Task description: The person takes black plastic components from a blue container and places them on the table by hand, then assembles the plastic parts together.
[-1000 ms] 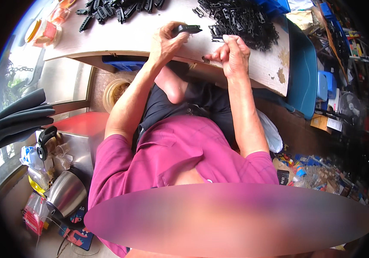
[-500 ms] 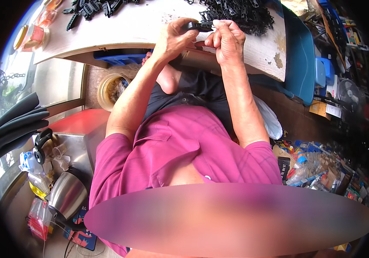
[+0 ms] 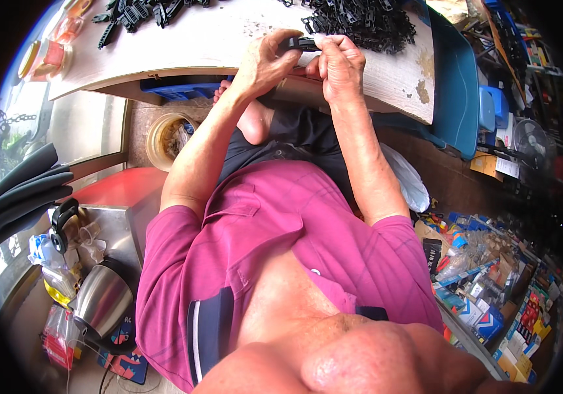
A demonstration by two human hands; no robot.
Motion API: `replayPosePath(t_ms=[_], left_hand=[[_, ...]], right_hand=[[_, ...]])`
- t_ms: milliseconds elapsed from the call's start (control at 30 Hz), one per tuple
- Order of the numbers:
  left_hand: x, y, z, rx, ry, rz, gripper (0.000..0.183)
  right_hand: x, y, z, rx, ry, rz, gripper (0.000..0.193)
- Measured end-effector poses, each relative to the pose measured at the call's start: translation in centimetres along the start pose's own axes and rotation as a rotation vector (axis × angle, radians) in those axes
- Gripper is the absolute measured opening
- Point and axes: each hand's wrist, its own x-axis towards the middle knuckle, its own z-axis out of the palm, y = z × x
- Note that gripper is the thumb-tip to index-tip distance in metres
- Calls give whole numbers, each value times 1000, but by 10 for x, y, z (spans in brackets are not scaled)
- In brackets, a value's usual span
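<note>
As the head camera is looking down past a magenta shirt [image 3: 262, 210], both of the wearer's bare hands are staying close together over the near edge of a pale worktop [image 3: 209, 39], around the middle of that edge. Between them they are holding a slim black piece [image 3: 302, 43], roughly level. The left hand [image 3: 265, 65] is gripping its left end between thumb and fingers. The right hand [image 3: 344, 69] is pinching at its right end, thumb and forefinger pressed together, the other fingers curling inward. Whether that pinch is also taking in a second part is too small to tell.

Farther from the near edge, a heap of small black pieces [image 3: 363, 26] is lying toward the right edge, and longer black parts [image 3: 138, 12] are lying toward the left. By the left edge, a reddish jar [image 3: 50, 59] is standing. Below the near edge, an open tub [image 3: 151, 148] is standing near a bare foot [image 3: 255, 125].

Because the hands are working so near the edge, a loosening pinch could be sending the piece down to the lap or floor; uneven pressure from the fingertips could be twisting or cracking it.
</note>
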Motion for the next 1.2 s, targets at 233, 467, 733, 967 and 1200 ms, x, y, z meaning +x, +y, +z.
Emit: replayPosePath(t_ms=[233,467,733,967,1200], left_hand=[[1,13,6,-10,144,-79,26],[17,4,-1,340,191,26,25],[52,1,-20,756,315,309,21],[158,21,-34,949,186,464,35],[203,-20,-33,1127,51,581,20]], right_hand=[[3,4,4,-131,58,39,10],[5,-2,15,-248,148,135,17],[5,-5,17,-205,143,215,21],[4,-7,17,-180,118,225,20],[5,-11,19,-224,64,279,20]])
